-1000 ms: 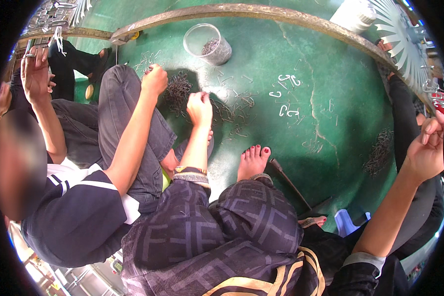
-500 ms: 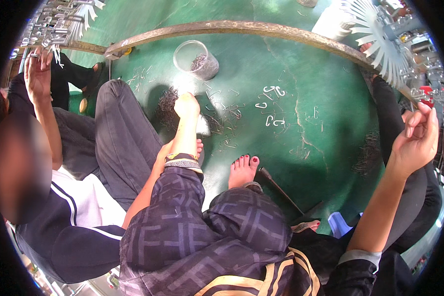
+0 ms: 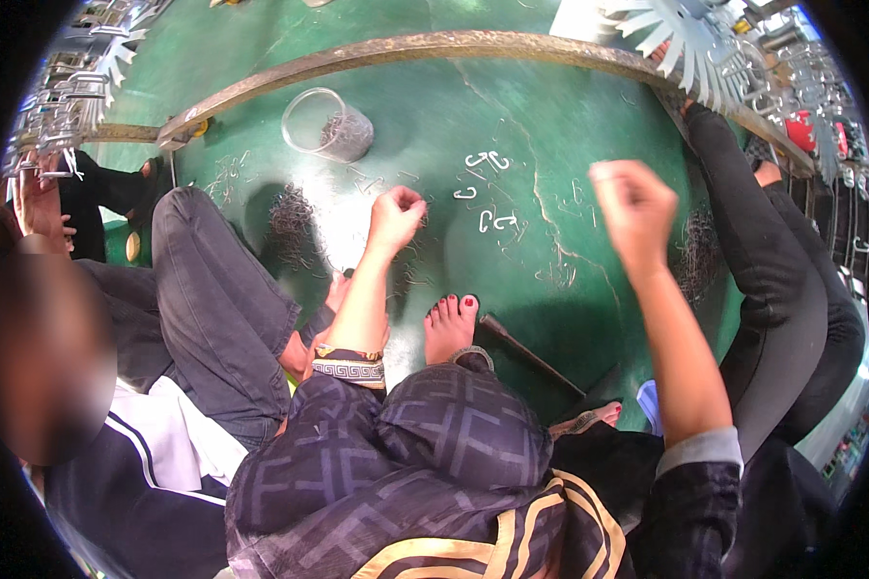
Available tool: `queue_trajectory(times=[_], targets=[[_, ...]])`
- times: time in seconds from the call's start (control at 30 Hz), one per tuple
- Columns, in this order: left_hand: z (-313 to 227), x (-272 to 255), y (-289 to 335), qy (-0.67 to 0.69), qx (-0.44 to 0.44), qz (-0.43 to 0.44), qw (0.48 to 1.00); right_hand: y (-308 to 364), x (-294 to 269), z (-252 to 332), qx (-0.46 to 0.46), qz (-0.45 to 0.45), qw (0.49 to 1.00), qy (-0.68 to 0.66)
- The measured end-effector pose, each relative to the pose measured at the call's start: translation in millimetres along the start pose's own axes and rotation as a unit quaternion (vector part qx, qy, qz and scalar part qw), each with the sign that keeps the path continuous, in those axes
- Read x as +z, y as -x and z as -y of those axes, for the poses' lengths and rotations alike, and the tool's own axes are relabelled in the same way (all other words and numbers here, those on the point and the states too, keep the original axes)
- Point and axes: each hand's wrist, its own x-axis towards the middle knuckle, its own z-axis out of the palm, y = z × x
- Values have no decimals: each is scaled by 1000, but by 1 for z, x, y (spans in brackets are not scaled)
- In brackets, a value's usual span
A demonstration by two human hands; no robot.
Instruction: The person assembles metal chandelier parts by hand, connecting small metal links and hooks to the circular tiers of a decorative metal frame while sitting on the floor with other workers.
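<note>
Over the green floor, my left hand [image 3: 394, 220] is raised with its fingers curled into a pinch; whatever they hold is too small to name. Nearby on the floor lie loose dark wire hooks, and a denser pile of dark wire pieces [image 3: 292, 222] is to its left. My right hand [image 3: 637, 207] hangs over the floor on the right, blurred by motion, so its finger positions and any load are unclear. Several pale C-shaped hooks [image 3: 488, 220] lie between my hands. Beyond the pile, a clear plastic tub [image 3: 357, 135] leans with dark wire pieces in it.
A worn bar [image 3: 434, 43] spans the far side. Racks of metal parts with a fan-shaped plate [image 3: 661, 29] stand far right and left. A dark rod [image 3: 531, 355] lies by my foot [image 3: 449, 328]. People sit close on both sides, with a second dark pile [image 3: 695, 253] at right.
My right hand has moved left, away from the rack at the right edge, to above the floor. My left hand has lifted off the dark pile and shifted right. The view has turned slightly.
</note>
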Motion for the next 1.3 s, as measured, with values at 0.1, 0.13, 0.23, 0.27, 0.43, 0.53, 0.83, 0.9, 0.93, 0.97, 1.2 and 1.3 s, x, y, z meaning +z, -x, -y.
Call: queue_trajectory(times=[0.1, 0.13, 0.23, 0.27, 0.43, 0.53, 0.83, 0.9, 0.93, 0.97, 1.2, 1.3], targets=[[-2, 27, 7, 55, -12, 56, 997, 34, 44, -55, 29, 152, 978, 137], [-6, 33, 11, 38, -13, 57, 998, 42, 56, -69, 33, 201, 963, 176], [-20, 38, 20, 0, -2, 57, 998, 61, 88, -94, 2, 184, 961, 204], [-17, 39, 19, -3, 5, 56, 998, 64, 97, -98, 11, 172, 963, 209], [-15, 42, 13, -15, 19, 47, 999, 70, 118, -114, 22, 139, 960, 242], [-20, 45, 16, -33, 29, 55, 997, 66, 113, -119, 41, 160, 967, 192], [-45, 78, 22, 174, 145, 171, 959, 43, 91, -98, 245, 240, 921, -186], [-49, 82, 21, 195, 126, 174, 957, 39, 88, -92, 250, 240, 911, -223], [-51, 82, 20, 212, 111, 183, 954, 39, 87, -93, 248, 224, 914, -231], [-52, 81, 19, 227, 96, 191, 950, 40, 86, -93, 245, 209, 916, -239], [-55, 73, 19, 206, 90, 169, 960, 42, 91, -85, 244, 182, 908, -289], [-63, 68, 23, 124, 133, 143, 973, 38, 93, -75, 231, 208, 931, -193]])
